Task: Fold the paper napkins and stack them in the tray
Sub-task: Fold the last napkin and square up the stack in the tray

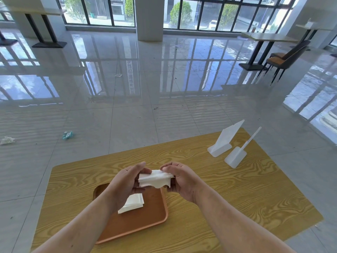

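A white paper napkin (155,179) hangs partly folded between both my hands, above the far edge of the tray. My left hand (125,185) grips its left end. My right hand (179,179) pinches its right end from above. Below them a brown tray (145,220) lies on the wooden table, and a small stack of folded white napkins (133,204) rests in it, partly hidden by my left wrist.
The wood-grain table (237,198) holds two white plastic sign stands (223,141) (237,156) at its far right corner. Beyond the table lies a glossy tiled floor with bits of litter (67,135). Chairs and another table (284,59) stand far right.
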`<control>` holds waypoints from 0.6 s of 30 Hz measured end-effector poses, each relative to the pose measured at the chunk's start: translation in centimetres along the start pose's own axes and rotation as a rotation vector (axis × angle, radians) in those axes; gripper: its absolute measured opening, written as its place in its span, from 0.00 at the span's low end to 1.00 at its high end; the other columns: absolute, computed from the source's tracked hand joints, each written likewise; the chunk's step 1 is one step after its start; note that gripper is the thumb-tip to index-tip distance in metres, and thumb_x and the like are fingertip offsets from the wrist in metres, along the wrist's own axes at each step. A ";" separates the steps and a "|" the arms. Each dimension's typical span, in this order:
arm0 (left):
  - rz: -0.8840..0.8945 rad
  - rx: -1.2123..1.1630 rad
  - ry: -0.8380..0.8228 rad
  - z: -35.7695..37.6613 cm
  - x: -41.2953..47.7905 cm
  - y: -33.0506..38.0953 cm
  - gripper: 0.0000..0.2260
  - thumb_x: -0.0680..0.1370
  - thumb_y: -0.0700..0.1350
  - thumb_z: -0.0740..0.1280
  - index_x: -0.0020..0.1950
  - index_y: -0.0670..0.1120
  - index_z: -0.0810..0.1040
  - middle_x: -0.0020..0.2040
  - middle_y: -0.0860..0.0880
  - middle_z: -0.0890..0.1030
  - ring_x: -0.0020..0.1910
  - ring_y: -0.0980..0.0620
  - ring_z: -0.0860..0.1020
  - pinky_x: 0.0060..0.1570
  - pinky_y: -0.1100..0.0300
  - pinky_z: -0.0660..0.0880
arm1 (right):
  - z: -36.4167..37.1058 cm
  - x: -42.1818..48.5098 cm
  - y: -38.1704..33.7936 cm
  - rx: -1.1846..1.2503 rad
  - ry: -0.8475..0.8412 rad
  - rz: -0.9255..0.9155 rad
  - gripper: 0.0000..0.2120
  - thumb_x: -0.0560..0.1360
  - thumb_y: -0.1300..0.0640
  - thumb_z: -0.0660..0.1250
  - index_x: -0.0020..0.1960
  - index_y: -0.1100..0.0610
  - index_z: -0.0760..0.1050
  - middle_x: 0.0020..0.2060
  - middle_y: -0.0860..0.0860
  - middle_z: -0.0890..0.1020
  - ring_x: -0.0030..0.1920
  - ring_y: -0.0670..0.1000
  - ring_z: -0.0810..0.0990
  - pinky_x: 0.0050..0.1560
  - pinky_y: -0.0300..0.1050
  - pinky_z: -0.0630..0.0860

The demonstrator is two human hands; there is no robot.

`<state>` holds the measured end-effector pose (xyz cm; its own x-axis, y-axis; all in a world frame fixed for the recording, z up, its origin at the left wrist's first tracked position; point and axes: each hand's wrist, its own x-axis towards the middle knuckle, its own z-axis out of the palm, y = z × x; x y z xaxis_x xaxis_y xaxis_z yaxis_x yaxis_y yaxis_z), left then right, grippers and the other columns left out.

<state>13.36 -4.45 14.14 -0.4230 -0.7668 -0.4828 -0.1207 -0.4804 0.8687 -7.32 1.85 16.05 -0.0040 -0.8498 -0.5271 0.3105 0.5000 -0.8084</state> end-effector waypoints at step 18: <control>0.081 -0.016 0.080 0.2 0.8 -0.9 0.19 0.76 0.32 0.76 0.63 0.49 0.81 0.53 0.41 0.87 0.49 0.44 0.88 0.47 0.51 0.85 | -0.1 0.6 0.6 -0.028 0.100 0.057 0.18 0.76 0.73 0.69 0.63 0.60 0.77 0.55 0.61 0.84 0.49 0.57 0.85 0.39 0.44 0.80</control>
<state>12.99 -4.55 12.99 -0.3575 -0.8348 -0.4187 -0.0743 -0.4215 0.9038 -7.22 1.69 15.22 -0.0823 -0.7994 -0.5951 0.2865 0.5529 -0.7824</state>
